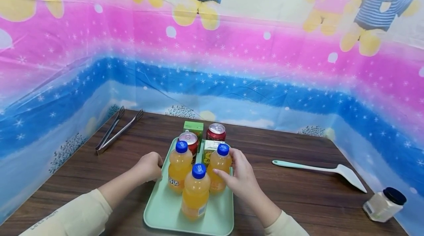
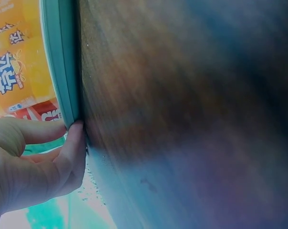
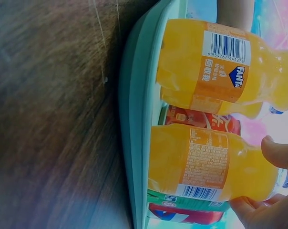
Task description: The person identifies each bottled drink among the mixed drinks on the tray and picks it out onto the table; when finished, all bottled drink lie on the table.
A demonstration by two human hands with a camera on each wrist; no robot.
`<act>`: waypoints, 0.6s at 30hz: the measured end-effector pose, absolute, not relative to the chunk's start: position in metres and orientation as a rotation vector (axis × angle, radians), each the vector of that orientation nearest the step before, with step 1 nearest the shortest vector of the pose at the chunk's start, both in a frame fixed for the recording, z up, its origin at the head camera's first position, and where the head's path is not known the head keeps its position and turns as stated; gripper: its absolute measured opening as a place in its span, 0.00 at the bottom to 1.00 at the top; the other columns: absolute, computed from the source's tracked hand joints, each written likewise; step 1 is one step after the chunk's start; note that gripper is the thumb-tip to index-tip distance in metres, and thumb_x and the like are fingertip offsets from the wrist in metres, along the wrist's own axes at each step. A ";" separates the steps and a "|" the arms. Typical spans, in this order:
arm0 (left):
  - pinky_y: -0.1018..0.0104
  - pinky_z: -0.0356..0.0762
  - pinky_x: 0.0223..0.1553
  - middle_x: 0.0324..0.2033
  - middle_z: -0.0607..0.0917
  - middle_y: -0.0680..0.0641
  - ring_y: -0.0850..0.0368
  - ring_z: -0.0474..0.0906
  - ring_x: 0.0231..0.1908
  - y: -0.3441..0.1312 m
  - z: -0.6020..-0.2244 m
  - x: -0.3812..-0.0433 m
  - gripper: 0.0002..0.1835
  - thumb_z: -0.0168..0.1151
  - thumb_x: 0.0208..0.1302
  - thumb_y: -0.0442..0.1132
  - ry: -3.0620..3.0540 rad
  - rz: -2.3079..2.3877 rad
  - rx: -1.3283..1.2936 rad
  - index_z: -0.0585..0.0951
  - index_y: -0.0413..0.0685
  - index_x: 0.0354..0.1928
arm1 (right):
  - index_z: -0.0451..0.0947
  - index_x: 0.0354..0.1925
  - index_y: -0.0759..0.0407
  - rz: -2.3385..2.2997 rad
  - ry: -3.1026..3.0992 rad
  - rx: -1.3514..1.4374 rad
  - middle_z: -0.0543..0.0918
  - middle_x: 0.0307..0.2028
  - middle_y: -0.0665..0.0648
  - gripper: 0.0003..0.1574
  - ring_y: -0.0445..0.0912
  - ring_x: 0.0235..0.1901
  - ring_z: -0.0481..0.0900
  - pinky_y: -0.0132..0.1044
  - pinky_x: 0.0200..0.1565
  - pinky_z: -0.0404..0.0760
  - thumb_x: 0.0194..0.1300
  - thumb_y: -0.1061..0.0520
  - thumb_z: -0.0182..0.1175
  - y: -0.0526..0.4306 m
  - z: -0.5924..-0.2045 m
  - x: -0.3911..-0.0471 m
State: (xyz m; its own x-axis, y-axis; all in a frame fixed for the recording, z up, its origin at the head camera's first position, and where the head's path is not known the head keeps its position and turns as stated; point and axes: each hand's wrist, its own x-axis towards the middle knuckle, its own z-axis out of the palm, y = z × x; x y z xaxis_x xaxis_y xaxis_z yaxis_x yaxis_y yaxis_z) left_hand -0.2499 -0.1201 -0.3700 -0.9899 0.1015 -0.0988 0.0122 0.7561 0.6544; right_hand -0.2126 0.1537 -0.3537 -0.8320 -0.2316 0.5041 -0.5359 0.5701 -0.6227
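A pale green tray (image 1: 155, 214) carries three orange soda bottles with blue caps: a front one (image 1: 195, 197), a left one (image 1: 180, 166) and a right one (image 1: 216, 166). My left hand (image 1: 150, 166) pinches the tray's left rim between thumb and finger, clearest in the left wrist view (image 2: 39, 162). Around the upper part of the right bottle (image 3: 206, 162) curl the thumb and fingers of my right hand (image 1: 243, 177). Behind the bottles stand a red can (image 1: 188, 138), another red can (image 1: 216, 132), a green carton (image 1: 193, 127) and a white-topped carton (image 1: 212, 145), partly hidden.
Metal tongs (image 1: 114, 133) lie at the back left of the dark wood table (image 1: 265, 147). On the right are a white spatula with a mint handle (image 1: 308, 166) and a black-lidded jar (image 1: 384, 204). A printed cloth (image 1: 232, 81) walls the back and sides.
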 end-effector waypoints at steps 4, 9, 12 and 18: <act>0.61 0.80 0.25 0.23 0.77 0.43 0.54 0.76 0.23 -0.120 -0.371 -0.251 0.12 0.64 0.41 0.19 2.822 1.061 0.096 0.78 0.29 0.33 | 0.67 0.56 0.61 1.166 -2.435 0.616 0.74 0.47 0.54 0.35 0.45 0.45 0.75 0.37 0.45 0.79 0.51 0.59 0.70 0.154 -0.353 -0.213; 0.61 0.80 0.25 0.24 0.77 0.43 0.54 0.76 0.23 -0.120 -0.372 -0.253 0.13 0.64 0.42 0.19 2.818 1.070 0.095 0.78 0.28 0.34 | 0.67 0.56 0.60 1.214 -2.424 0.617 0.74 0.46 0.53 0.34 0.45 0.44 0.75 0.37 0.45 0.78 0.52 0.60 0.70 0.155 -0.349 -0.212; 0.61 0.81 0.26 0.24 0.77 0.43 0.54 0.76 0.23 -0.120 -0.371 -0.252 0.13 0.64 0.42 0.19 2.809 1.080 0.093 0.78 0.28 0.34 | 0.67 0.55 0.61 1.218 -2.404 0.627 0.74 0.45 0.54 0.34 0.45 0.43 0.75 0.38 0.44 0.79 0.52 0.60 0.70 0.157 -0.344 -0.212; 0.60 0.81 0.27 0.24 0.77 0.43 0.54 0.76 0.23 -0.121 -0.373 -0.252 0.12 0.64 0.42 0.19 2.799 1.109 0.103 0.78 0.28 0.34 | 0.68 0.54 0.62 1.201 -2.391 0.606 0.75 0.44 0.54 0.34 0.46 0.42 0.76 0.40 0.42 0.81 0.50 0.62 0.71 0.164 -0.338 -0.214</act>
State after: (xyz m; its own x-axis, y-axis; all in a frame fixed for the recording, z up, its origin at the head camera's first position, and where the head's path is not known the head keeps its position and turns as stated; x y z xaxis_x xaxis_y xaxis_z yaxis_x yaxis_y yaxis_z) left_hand -0.2519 -0.1211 -0.3725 -0.9893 0.1108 -0.0948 0.0158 0.7279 0.6855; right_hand -0.2143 0.1644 -0.3379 -0.8280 -0.2004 0.5237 -0.5397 0.5379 -0.6476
